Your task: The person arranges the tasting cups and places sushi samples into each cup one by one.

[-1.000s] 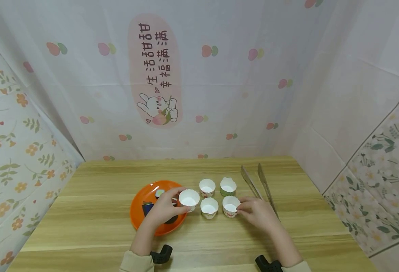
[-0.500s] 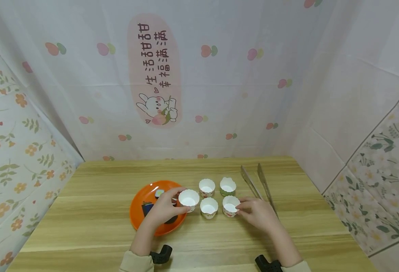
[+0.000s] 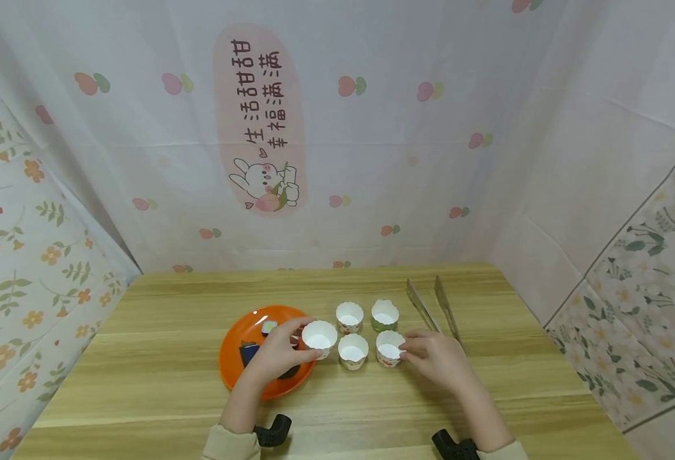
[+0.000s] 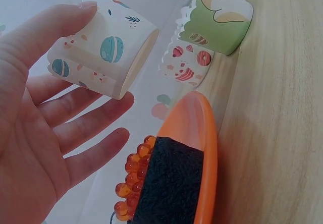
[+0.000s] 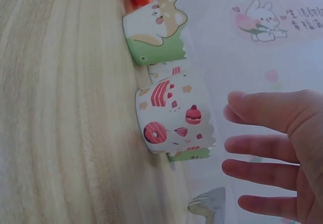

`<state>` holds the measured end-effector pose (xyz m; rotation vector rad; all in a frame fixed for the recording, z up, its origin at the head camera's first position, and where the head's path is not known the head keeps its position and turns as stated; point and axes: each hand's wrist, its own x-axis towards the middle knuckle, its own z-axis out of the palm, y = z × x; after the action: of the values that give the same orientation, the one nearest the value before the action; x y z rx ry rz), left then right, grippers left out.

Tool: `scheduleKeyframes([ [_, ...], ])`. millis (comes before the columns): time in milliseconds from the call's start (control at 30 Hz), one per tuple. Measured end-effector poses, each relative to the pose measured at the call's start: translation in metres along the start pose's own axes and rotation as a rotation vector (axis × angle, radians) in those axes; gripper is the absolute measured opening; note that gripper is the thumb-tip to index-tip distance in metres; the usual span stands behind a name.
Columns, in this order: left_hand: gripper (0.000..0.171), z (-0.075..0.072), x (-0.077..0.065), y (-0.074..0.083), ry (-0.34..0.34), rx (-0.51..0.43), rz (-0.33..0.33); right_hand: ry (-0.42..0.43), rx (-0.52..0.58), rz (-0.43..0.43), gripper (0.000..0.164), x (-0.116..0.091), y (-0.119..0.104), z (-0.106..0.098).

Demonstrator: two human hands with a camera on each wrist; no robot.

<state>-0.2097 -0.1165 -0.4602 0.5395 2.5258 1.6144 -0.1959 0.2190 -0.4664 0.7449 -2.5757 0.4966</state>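
My left hand [image 3: 282,353] pinches a white paper baking cup [image 3: 319,336] between thumb and fingers. This cup, printed with teal macarons, is raised beside the orange plate [image 3: 229,367] and overlaps its right edge in the head view. Beside the rim of another white cup [image 5: 174,115], printed with pink cakes and a doughnut, is my right hand [image 3: 436,359]. Its fingers are extended, and the right wrist view shows a gap between them and that cup. A green dog-print cup [image 4: 214,24] stands in the front row between the two.
Behind stand a red-patterned cup [image 3: 349,318] and a green one [image 3: 385,315]. Metal tongs [image 3: 442,303] lie spread at the right, partly behind my right hand. Sushi pieces, including one with orange roe [image 4: 132,176], sit on the plate. Curtains surround the wooden table [image 3: 176,291].
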Motion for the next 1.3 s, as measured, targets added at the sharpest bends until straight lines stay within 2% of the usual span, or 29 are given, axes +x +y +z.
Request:
scheduleKeyframes([
  [400, 0.064, -0.001, 0.000, 0.000, 0.009, -0.002, -0.002, 0.012, 0.053, 0.017, 0.018, 0.006, -0.012, -0.006],
  [600, 0.063, -0.001, 0.000, 0.000, 0.009, -0.004, -0.001, 0.059, 0.061, -0.052, 0.025, 0.012, -0.017, -0.005],
  [967, 0.063, -0.001, 0.001, 0.000, 0.008, -0.004, 0.007, 0.064, 0.169, -0.133, 0.040, 0.028, -0.034, 0.003],
  [1300, 0.065, 0.000, -0.001, 0.001, 0.008, -0.001, 0.002, -0.006, 0.219, -0.124, 0.043, 0.041, -0.055, 0.006],
])
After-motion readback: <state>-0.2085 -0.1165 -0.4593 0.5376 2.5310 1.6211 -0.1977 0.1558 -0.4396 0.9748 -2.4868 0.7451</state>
